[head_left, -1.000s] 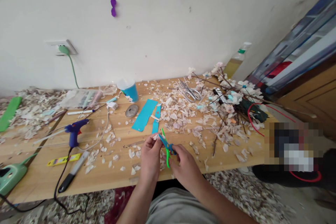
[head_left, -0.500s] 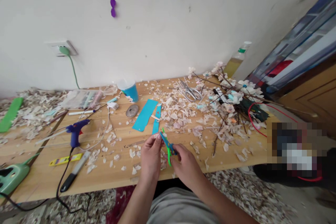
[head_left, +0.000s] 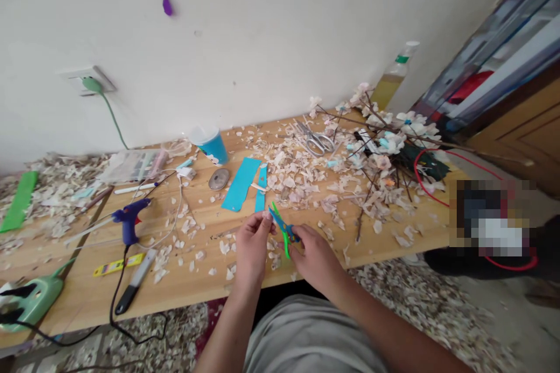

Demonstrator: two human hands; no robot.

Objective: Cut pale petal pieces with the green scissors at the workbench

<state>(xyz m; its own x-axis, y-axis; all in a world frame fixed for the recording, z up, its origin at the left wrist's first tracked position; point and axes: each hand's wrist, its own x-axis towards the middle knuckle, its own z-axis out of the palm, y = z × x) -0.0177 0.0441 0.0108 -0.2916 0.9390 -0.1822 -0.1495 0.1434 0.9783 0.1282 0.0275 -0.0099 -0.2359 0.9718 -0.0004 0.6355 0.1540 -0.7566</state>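
Observation:
My right hand (head_left: 315, 253) is closed on the handles of small blue and green scissors (head_left: 286, 229), whose blades point up and left. The fingers of my left hand (head_left: 252, 243) are pinched at the blade tips around a small pale piece, too small to make out well. Just beyond my hands, a wide blue strip (head_left: 242, 184) and a narrow blue strip (head_left: 261, 188) lie on the wooden table (head_left: 192, 283). Pale petals (head_left: 295, 170) are scattered around them.
A blue cup (head_left: 212, 148), a round metal lid (head_left: 219, 179) and silver scissors (head_left: 319, 143) lie farther back. Flowered branches (head_left: 380, 145) and a bottle (head_left: 389, 86) stand right. Left are a glue gun (head_left: 129, 222), a black-handled knife (head_left: 135, 284) and a green power strip (head_left: 35, 302).
The view has shifted slightly. Both hands stay together at the scissors, whose blades look a little more open than before.

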